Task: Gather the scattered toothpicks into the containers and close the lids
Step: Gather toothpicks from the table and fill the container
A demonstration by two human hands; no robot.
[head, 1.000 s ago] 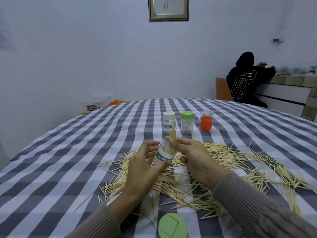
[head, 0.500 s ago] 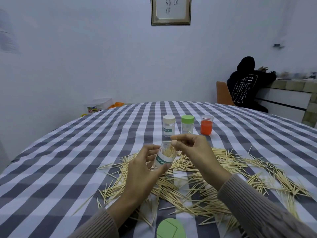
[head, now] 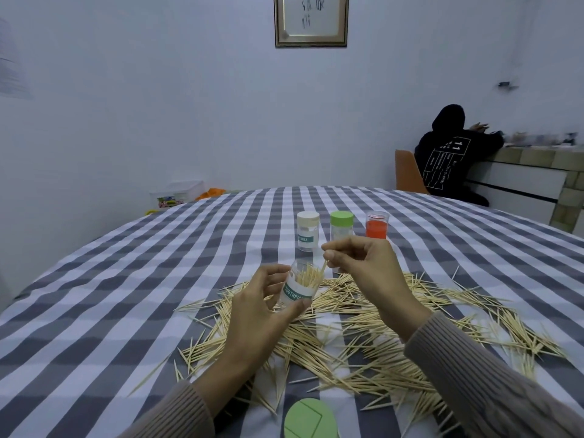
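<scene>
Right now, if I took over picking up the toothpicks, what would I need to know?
Left hand holds the open jar, tilted, partly filled.
Right hand pinches a toothpick at the jar's mouth.
The loose toothpicks cover the cloth under both hands.
A green lid lies near you.
Behind stand a white-capped jar, a green-capped jar and an orange jar.
Left: gather the pile, close the lid.

Toothpicks (head: 363, 327) before three containers (head: 341, 227)
</scene>
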